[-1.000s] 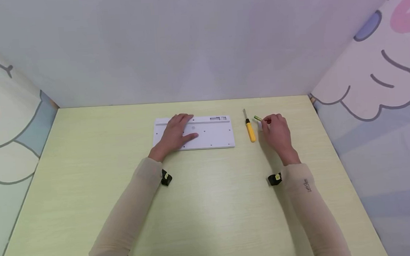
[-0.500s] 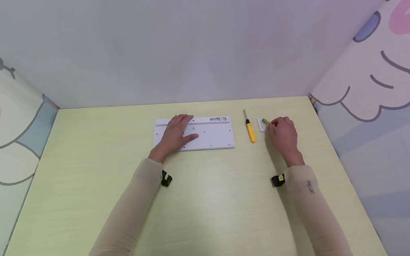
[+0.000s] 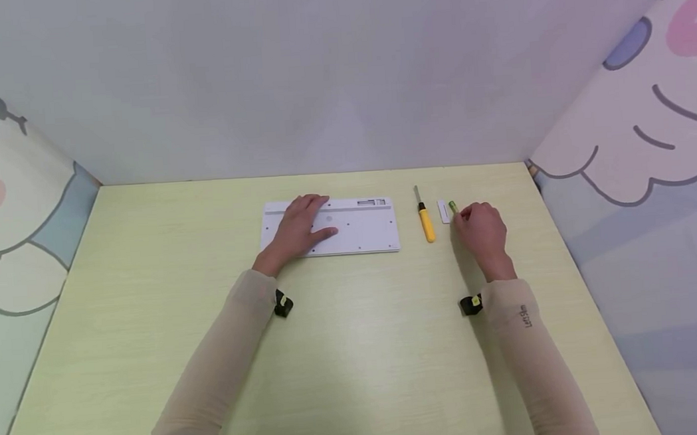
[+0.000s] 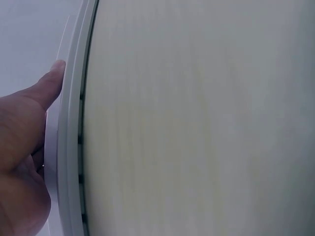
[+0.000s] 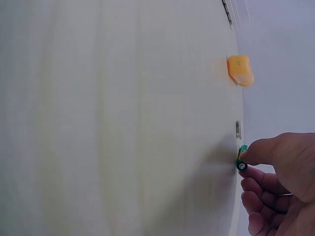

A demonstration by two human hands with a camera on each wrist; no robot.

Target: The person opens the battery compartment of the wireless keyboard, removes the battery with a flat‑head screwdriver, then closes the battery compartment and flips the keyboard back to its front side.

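Battery (image 3: pixel 452 207), small, green and cylindrical with a dark end cap, lies on the pale yellow-green counter (image 3: pixel 356 350), just right of a small white battery cover (image 3: pixel 443 211). The right hand (image 3: pixel 482 229) has its grip narrow, thumb and forefinger pinching the battery's near end; in the right wrist view the battery (image 5: pixel 241 160) sits under the thumb tip while the other fingers (image 5: pixel 261 189) curl loosely. A screwdriver (image 3: pixel 424 218) with a yellow handle lies just left of the cover, shaft pointing away. The left hand (image 3: pixel 301 227) rests flat, fingers straight, on the white keyboard (image 3: pixel 367 226), which lies underside up, its open battery slot near the far edge.
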